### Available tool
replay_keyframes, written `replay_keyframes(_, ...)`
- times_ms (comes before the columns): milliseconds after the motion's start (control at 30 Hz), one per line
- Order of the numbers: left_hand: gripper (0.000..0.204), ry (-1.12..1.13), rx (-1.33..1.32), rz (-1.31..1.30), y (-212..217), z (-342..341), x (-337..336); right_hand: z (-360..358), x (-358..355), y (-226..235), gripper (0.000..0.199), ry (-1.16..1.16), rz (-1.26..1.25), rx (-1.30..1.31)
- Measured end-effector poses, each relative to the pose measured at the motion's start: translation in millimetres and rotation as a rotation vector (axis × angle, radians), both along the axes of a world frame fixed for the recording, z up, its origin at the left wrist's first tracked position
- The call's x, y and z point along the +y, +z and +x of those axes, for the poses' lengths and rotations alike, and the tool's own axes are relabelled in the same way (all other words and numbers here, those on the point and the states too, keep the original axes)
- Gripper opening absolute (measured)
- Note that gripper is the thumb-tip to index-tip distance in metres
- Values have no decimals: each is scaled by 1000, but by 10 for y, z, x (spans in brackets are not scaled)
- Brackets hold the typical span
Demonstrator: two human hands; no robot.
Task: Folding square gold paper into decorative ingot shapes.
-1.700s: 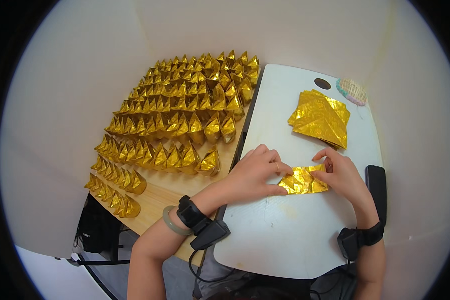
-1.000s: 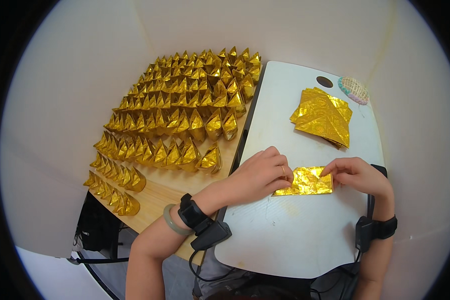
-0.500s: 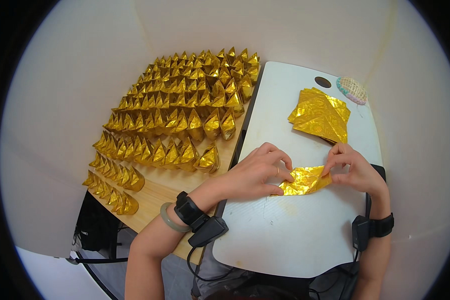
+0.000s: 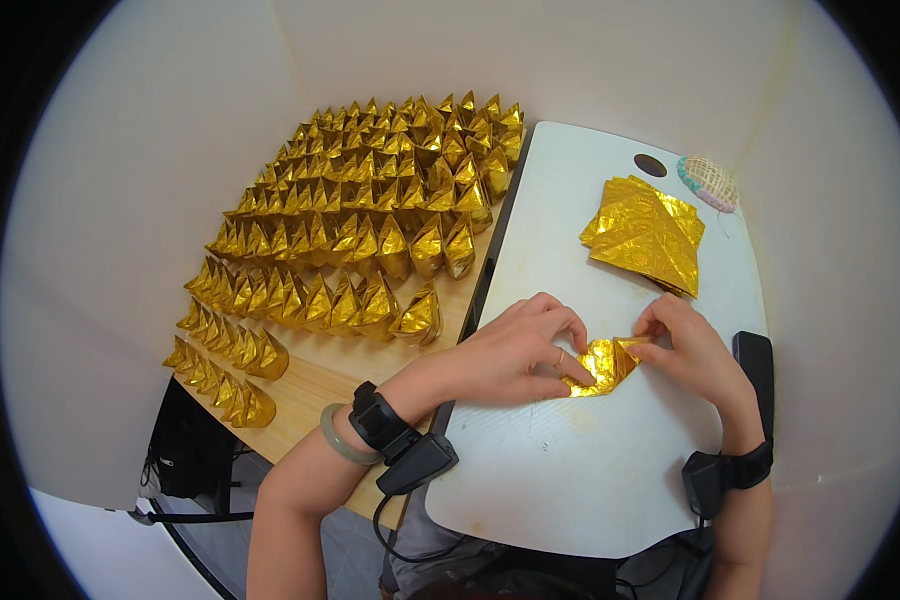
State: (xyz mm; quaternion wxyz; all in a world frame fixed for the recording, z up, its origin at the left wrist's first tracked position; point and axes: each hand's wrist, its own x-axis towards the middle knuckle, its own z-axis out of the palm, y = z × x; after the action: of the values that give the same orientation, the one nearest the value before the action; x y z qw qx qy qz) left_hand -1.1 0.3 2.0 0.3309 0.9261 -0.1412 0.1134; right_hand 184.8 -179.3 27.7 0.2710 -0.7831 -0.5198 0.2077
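Note:
A strip of shiny gold foil paper point(image 4: 599, 364) lies on the white board point(image 4: 570, 480) between my hands. My left hand point(image 4: 515, 350) holds its left end down, thumb and fingertips pressed on the foil. At the right end, my right hand point(image 4: 692, 348) pinches a corner that is folded over toward the middle. Part of each end is hidden under the fingers. Just beyond them, a fanned stack of flat gold foil sheets point(image 4: 645, 235) rests on the board.
Rows of folded gold foil paper ingots point(image 4: 375, 308) stand on a wooden table point(image 4: 325, 365) to the left. A small woven oval piece point(image 4: 708, 183) sits at the board's far right corner, near a dark oval hole point(image 4: 650, 165). Pale walls point(image 4: 150, 250) close in around.
My right hand has moved slightly left and down, folding the right end of the foil inward, so the strip looks shorter. My left hand stays at the left end.

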Motion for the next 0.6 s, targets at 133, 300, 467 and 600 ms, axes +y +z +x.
replay_keyframes(133, 28, 20, -22, 18, -22, 21, -17, -2, 13, 4, 14, 181, 248, -210)
replay_keyframes(300, 24, 28, -73, 31, -42, 25, -48, -29, 8, 49, 19, 259, 101, -170)
replay_keyframes(467, 31, 42, -53, 37, -17, 10, -59, -15, 10, 55, 28, 290, 141, -207)
replay_keyframes(600, 36, 48, -30, 50, 12, 20, -85, 21, 10, 7, 30, 295, 155, -175)
